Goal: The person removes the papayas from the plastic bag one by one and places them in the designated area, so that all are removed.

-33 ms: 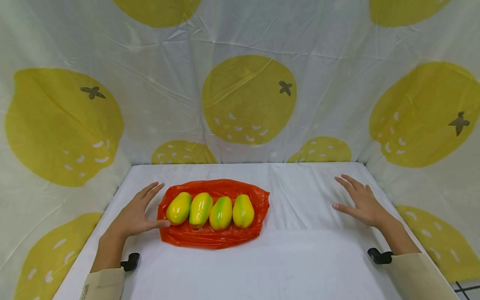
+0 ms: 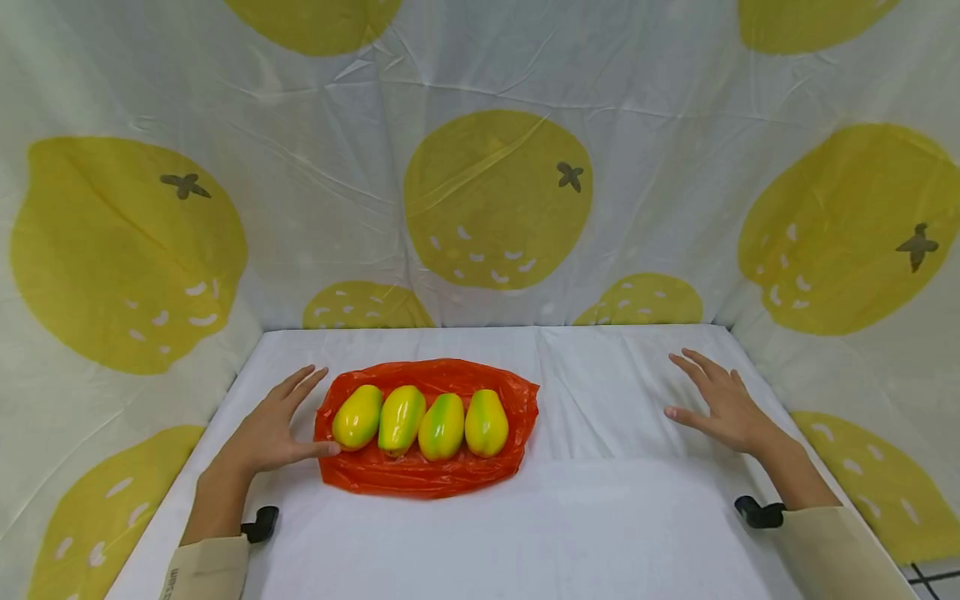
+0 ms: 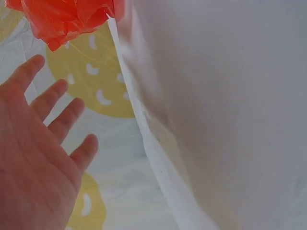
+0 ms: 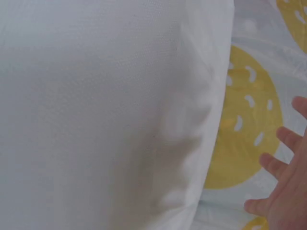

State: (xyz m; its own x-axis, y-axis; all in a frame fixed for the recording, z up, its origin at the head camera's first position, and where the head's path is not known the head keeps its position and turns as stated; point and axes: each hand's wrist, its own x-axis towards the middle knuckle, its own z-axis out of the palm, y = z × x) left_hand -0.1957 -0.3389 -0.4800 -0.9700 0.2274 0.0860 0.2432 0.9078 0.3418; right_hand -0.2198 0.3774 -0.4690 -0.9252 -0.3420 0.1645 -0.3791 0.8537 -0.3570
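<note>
Several glossy yellow-green fruits, shaped like small papayas, lie in a row on a red plastic bag (image 2: 427,483); the leftmost fruit (image 2: 357,417) leans a little. My left hand (image 2: 262,433) is spread at the bag's left side, its thumb tip by the leftmost fruit; whether it touches cannot be told. In the left wrist view the fingers of the left hand (image 3: 38,148) are extended and apart, and the red bag (image 3: 72,19) shows at the top. Far to the right, my right hand (image 2: 731,412) hovers with spread fingers and holds nothing. The right wrist view shows that hand (image 4: 288,187) at its edge.
A white cloth (image 2: 480,542) covers the table. Curtains printed with yellow fruit (image 2: 498,200) stand behind it and on both sides. Each wrist carries a small black device, one at the left wrist (image 2: 261,524) and one at the right wrist (image 2: 759,512).
</note>
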